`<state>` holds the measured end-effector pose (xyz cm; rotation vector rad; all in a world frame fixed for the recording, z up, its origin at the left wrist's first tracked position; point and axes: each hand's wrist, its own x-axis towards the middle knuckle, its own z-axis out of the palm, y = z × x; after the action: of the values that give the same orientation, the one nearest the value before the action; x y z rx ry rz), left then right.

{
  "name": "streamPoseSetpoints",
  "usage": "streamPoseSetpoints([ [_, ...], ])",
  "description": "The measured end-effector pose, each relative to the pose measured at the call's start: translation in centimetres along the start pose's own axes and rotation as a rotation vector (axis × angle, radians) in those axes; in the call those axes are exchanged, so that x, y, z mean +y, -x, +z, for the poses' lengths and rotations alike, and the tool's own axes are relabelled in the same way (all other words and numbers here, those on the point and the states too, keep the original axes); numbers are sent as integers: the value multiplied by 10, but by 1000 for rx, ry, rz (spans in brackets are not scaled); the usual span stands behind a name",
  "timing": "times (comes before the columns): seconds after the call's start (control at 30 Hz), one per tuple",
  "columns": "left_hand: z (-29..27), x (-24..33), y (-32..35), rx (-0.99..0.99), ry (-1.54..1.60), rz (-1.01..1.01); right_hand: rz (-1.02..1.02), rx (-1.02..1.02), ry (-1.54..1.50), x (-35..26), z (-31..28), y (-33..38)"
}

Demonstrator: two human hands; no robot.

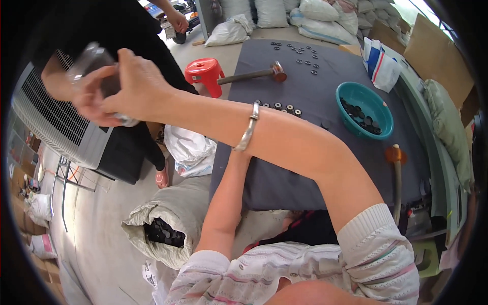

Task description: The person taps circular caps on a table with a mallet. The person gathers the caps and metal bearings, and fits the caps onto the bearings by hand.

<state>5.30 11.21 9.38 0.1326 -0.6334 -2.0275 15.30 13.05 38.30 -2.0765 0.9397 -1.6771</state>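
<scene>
My right arm reaches across to the far left, with a silver bracelet round the forearm. Its hand is curled around a clear, shiny container, smeared by motion. Close beside that container is the arm of another person in dark clothes; whether they touch it I cannot tell. My left forearm rises from below and passes behind my right forearm, so my left hand is hidden. Small round black parts with pale centres lie on the grey-covered table just beyond my right forearm.
A hammer lies across the table's far left; an orange-headed mallet rests at the right. Black discs lie in a teal basin and an open sack. A red stool and a large grey louvred unit stand left.
</scene>
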Motion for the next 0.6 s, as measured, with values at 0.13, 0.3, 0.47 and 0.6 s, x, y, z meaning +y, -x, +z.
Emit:
streamPoseSetpoints([
  [0.13, 0, -1, -5, -13, 50, -72, -154, -43, 88, -10, -18, 23],
  [0.3, -3, 0, -7, -25, 69, -96, -173, 107, 118, -22, -113, 106],
  [0.47, -4, 11, -5, 169, 59, -368, -328, 321, 122, -107, -192, 168],
  [0.6, -4, 13, -5, 212, -3, -369, -512, 272, 314, -171, -228, 190],
])
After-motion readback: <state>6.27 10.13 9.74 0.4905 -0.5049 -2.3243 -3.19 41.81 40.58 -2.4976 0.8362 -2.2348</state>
